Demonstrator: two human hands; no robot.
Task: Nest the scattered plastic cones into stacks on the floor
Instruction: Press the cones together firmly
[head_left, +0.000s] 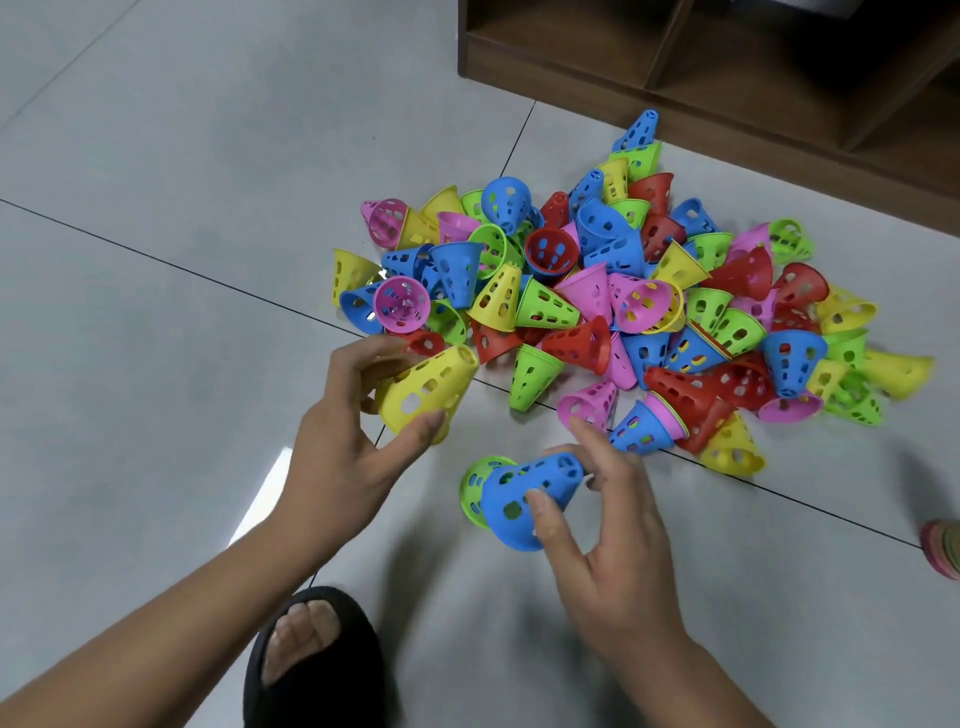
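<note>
A heap of several perforated plastic cones (613, 301) in blue, red, yellow, green and pink lies scattered on the grey tiled floor. My left hand (343, 447) grips a yellow cone (423, 392) near the heap's front left edge, narrow end pointing up right. My right hand (608, 530) pinches a blue cone (524, 499) between thumb and fingers. A green cone (475, 488) is nested inside the blue one, its rim showing at the left. Both held cones hang above the floor, apart from each other.
A dark wooden shelf unit (727, 78) stands behind the heap at the top right. A foot in a black slipper (306, 654) rests on the floor below my hands. A stack of nested cones (943, 545) peeks in at the right edge.
</note>
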